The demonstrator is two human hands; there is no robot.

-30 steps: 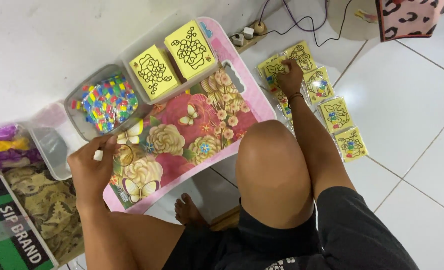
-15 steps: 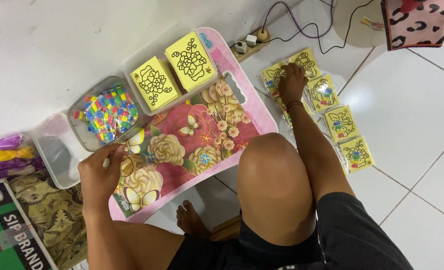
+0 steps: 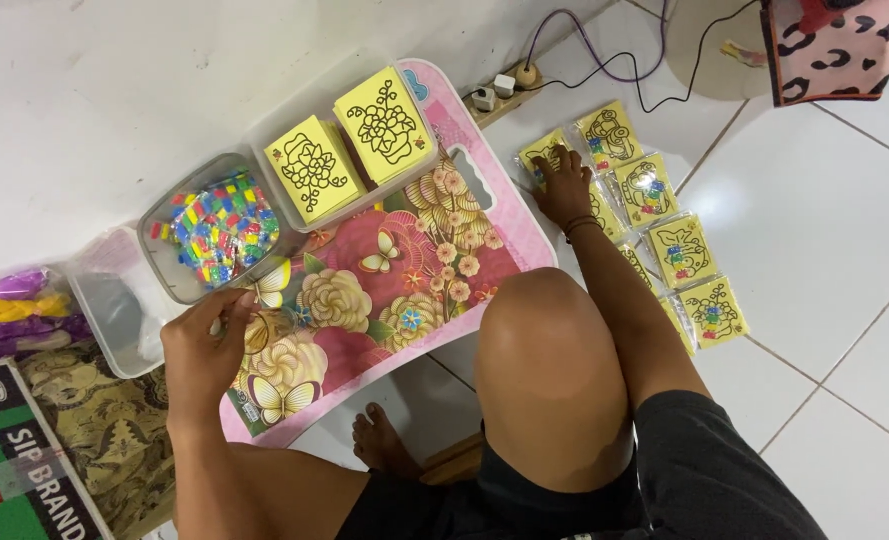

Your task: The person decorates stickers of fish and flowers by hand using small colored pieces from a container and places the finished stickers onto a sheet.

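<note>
Fingers of the left hand (image 3: 205, 345) curl together at the near edge of the clear tub (image 3: 215, 232) of coloured bits, over the floral tray (image 3: 385, 290); whether they pinch anything I cannot tell. Right hand (image 3: 563, 185) lies flat, fingers spread, arm stretched out, pressing on a yellow packet (image 3: 545, 152) among the packets on the floor.

A white power strip (image 3: 500, 88) lies on the tiled floor (image 3: 845, 330) by the wall, with dark cables (image 3: 655, 85) curling away from it. A pink cloth with black spots (image 3: 840, 45) hangs into the top corner. At the far side, purple and yellow braided cords (image 3: 10, 305) lie beside an empty clear plastic tub (image 3: 115, 310). Below them, a brown patterned cloth (image 3: 95, 430) is spread out, with a green and black printed box (image 3: 20, 480) resting on it.
</note>
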